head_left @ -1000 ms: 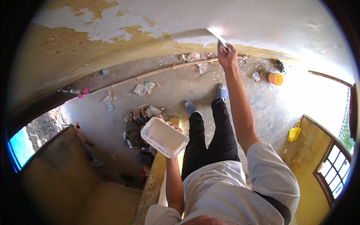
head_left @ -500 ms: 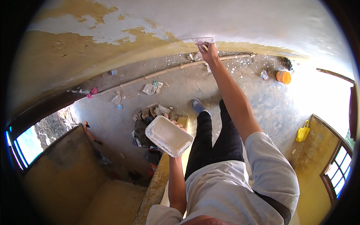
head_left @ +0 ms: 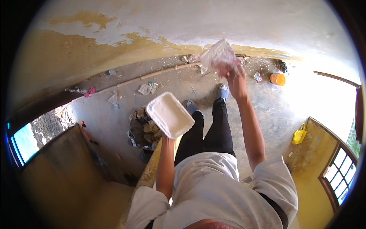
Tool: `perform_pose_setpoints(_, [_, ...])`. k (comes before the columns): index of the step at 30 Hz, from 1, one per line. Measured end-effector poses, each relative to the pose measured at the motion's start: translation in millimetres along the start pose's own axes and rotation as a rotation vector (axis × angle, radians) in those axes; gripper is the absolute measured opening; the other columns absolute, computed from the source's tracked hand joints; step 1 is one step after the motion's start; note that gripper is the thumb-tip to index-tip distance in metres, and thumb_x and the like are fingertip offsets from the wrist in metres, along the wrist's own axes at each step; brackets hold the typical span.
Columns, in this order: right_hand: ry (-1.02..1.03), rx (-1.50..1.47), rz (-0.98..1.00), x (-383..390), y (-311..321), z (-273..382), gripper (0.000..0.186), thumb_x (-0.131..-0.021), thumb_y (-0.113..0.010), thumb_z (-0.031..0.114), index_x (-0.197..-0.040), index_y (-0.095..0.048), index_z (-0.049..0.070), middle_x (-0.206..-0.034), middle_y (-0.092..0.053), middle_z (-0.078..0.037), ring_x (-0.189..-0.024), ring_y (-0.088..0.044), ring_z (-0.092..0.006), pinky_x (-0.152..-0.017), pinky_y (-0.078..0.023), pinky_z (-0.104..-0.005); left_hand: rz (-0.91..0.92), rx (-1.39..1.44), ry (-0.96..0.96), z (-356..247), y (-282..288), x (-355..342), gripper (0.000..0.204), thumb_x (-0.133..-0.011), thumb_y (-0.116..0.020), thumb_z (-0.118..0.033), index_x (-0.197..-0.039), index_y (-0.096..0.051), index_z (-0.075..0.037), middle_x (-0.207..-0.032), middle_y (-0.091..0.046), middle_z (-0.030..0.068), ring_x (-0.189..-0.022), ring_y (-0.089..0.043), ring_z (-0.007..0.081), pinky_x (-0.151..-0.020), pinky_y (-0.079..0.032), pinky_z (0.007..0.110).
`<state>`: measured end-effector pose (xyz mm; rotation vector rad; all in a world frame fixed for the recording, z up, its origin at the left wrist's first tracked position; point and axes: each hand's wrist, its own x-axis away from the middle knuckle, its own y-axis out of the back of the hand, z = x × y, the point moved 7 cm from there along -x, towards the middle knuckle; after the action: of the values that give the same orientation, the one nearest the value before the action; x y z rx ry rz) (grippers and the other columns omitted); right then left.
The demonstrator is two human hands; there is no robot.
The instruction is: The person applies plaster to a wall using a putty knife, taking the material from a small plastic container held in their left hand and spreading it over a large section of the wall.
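A white rectangular tray (head_left: 170, 114) with whitish paste in it rests in my left hand (head_left: 167, 138), held from underneath; the fingers are mostly hidden. My right hand (head_left: 236, 78) grips a wide, paste-smeared flat blade (head_left: 217, 53), blurred by motion, raised in front of the wall (head_left: 160, 26), whose white coat has ragged patches of yellow showing. Both my legs and blue sandals (head_left: 223, 91) show below me.
A long pole (head_left: 141, 78) lies along the wall's foot among scraps. Below are a heap of debris (head_left: 139, 128), an orange bucket (head_left: 277, 79) and a yellow bag (head_left: 299, 135). Low yellow partitions (head_left: 61, 168) stand at both sides, with a barred window (head_left: 339, 171) at right.
My right hand has come away from the wall and moved right and down, turning the blade so its face shows. The tray in my left hand has risen in the picture.
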<state>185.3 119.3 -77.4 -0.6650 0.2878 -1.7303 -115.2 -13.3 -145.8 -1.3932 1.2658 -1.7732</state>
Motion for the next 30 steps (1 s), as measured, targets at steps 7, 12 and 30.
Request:
perform_pose_setpoints(7, [0.269,0.879,0.033,107.2,-52.2,69.7,0.013,-0.093,-0.055,0.0,-0.105,-0.058,-0.005,-0.089,-0.065,-0.015,-0.073,-0.063,-0.0251,-0.066,-0.05,-0.0359,0.104,-0.203,0.077,50.1,-44.1,-53.4,0.067,-0.096,-0.048,-0.055,-0.148,-0.038,-0.013,-0.14,-0.052,0.0154,-0.127,-0.051,0.0342,-0.108,-0.04,0.052])
perform_pose_setpoints(12, [0.381,1.015,0.106,103.1,-59.4,76.7,0.005,-0.092,-0.054,0.0,-0.092,-0.059,-0.001,-0.083,-0.061,-0.016,-0.067,-0.057,-0.027,-0.061,-0.047,-0.037,0.14,-0.258,0.105,110.6,-62.6,-94.3,0.07,-0.096,-0.041,-0.062,-0.142,-0.046,-0.009,-0.138,-0.055,0.0124,-0.123,-0.056,0.0311,-0.104,-0.046,0.049])
perform_pose_setpoints(30, [-0.038,-0.121,-0.168,117.2,138.0,107.0,0.039,-0.094,-0.061,0.001,-0.13,-0.048,0.0,-0.111,-0.065,-0.009,-0.097,-0.067,-0.0181,-0.079,-0.058,-0.0346,0.155,-0.217,0.308,261.2,-75.1,-156.0,0.068,-0.097,-0.043,-0.059,-0.151,-0.035,-0.018,-0.137,-0.054,0.0113,-0.125,-0.053,0.0325,-0.108,-0.04,0.052])
